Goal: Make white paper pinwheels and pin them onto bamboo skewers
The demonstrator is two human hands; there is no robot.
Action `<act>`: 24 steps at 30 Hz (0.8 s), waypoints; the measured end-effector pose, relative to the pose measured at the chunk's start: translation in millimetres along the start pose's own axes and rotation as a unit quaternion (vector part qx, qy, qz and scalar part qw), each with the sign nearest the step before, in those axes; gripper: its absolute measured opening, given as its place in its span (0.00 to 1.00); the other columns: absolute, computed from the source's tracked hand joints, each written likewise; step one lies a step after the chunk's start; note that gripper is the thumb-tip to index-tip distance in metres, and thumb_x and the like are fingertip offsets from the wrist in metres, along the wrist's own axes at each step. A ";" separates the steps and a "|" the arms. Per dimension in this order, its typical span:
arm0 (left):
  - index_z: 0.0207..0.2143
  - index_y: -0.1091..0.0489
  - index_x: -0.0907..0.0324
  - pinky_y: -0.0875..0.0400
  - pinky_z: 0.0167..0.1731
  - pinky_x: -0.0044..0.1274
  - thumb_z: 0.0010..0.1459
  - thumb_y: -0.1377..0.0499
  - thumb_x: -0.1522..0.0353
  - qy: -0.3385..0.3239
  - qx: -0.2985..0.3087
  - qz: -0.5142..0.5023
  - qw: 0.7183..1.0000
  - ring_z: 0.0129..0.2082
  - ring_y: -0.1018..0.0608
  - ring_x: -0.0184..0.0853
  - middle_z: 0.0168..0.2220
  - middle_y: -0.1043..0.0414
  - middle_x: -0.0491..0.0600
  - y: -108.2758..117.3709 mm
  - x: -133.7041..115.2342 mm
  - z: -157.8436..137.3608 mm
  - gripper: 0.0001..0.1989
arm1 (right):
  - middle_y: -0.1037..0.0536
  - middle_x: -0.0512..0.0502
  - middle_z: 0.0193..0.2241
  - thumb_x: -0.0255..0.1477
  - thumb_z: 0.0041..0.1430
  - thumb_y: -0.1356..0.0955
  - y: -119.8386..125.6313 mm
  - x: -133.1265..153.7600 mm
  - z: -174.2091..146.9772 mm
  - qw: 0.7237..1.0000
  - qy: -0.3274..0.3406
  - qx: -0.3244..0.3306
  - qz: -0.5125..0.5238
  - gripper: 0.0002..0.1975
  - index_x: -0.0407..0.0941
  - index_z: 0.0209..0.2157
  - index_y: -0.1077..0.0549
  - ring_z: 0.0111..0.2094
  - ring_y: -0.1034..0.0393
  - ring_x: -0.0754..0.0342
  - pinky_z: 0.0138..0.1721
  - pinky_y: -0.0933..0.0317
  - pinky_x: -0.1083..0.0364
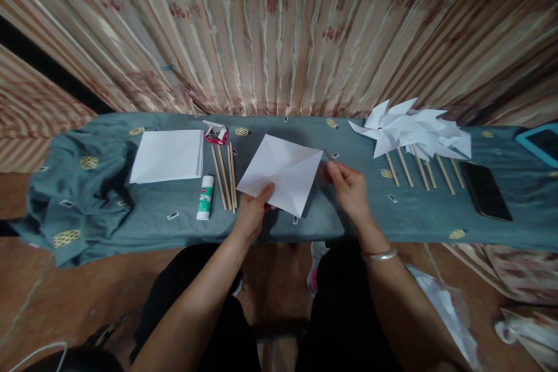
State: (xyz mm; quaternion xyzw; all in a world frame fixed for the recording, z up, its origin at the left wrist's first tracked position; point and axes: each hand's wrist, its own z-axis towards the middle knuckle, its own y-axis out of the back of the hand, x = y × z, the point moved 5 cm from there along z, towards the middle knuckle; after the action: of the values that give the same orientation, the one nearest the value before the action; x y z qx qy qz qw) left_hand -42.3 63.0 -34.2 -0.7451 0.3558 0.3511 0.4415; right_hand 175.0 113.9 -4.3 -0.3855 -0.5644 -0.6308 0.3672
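A square white sheet of paper (pixel 285 165) with diagonal crease lines is held tilted over the cloth-covered table. My left hand (pixel 255 209) grips its near edge, thumb on top and fingers underneath. Just off the sheet's right corner, my right hand (pixel 346 183) is closed, its fingers pinched together. A thin dark bit shows by those fingertips, too small and blurred to name. Left of the sheet lie several wooden sticks (pixel 224 177), a glue stick (pixel 205 197) and a small open red box (pixel 215 133) with dark small pieces inside.
A stack of white paper (pixel 168 156) lies at the left. Several paper pinwheels (pixel 396 125) on sticks lie overlapping at the right, beside a black phone (pixel 486 190). A blue-framed device (pixel 543 142) sits at the far right. A pleated curtain (pixel 279 35) hangs behind the table.
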 end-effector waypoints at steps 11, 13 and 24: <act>0.43 0.28 0.59 0.26 0.41 0.26 0.36 0.28 0.69 -0.111 -0.024 -0.039 0.993 0.43 0.21 0.38 0.43 0.22 0.51 4.3 -38.8 12.1 0.27 | 0.22 0.28 0.45 0.30 0.61 0.37 39.2 -21.4 5.9 0.876 0.059 -0.008 -0.479 0.18 0.36 0.48 0.25 0.44 0.27 0.38 0.44 0.37 0.46; 0.44 0.28 0.60 0.27 0.46 0.27 0.37 0.29 0.70 -0.133 -0.020 -0.035 0.990 0.45 0.21 0.38 0.44 0.21 0.52 4.0 -43.0 12.8 0.27 | 0.22 0.29 0.45 0.31 0.62 0.37 34.8 -19.5 1.7 0.874 0.074 -0.001 -0.480 0.18 0.37 0.48 0.25 0.43 0.27 0.39 0.44 0.36 0.47; 0.44 0.26 0.60 0.29 0.49 0.30 0.40 0.30 0.69 -0.184 -0.021 0.002 0.983 0.44 0.21 0.39 0.41 0.20 0.51 7.0 -50.8 14.7 0.25 | 0.18 0.35 0.35 0.32 0.54 0.33 33.9 -24.1 0.6 0.892 -0.002 0.025 -0.452 0.18 0.43 0.46 0.22 0.36 0.22 0.40 0.35 0.35 0.48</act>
State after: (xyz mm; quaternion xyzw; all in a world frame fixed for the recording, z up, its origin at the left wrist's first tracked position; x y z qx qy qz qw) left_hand -76.7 85.1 0.1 -0.6762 0.2628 0.4908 0.4825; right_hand 216.0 112.1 -11.4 -0.0806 -0.6938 -0.7138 0.0512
